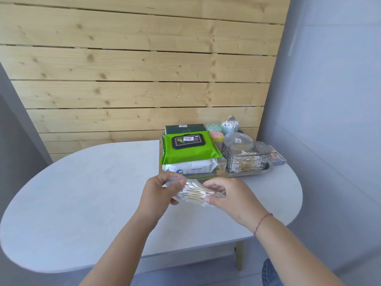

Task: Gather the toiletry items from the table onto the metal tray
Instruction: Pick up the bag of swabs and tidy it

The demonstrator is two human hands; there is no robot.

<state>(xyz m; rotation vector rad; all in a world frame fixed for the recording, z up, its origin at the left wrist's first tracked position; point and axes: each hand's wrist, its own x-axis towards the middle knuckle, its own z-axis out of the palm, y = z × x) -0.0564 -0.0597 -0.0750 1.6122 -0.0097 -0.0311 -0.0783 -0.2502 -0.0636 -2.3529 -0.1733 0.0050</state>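
I hold a clear plastic bag of wooden cotton swabs (195, 193) just above the table, in front of the metal tray (268, 169). My left hand (158, 193) grips the bag's left end and my right hand (233, 198) grips its right end. On the tray lie a green wet-wipes pack (188, 148) stacked on a white baby-wipes pack (190, 168), a dark green box (185, 127) behind them, a clear ribbed box of cotton swabs (248, 156), a round clear tub (237, 138), a pink-topped little jar (216, 137) and cups of swabs (229, 125).
The oval pale grey table (82, 193) stands against a wooden plank wall (134, 69). A small red and blue box (276, 156) lies on the table right of the tray. A grey wall runs along the right side.
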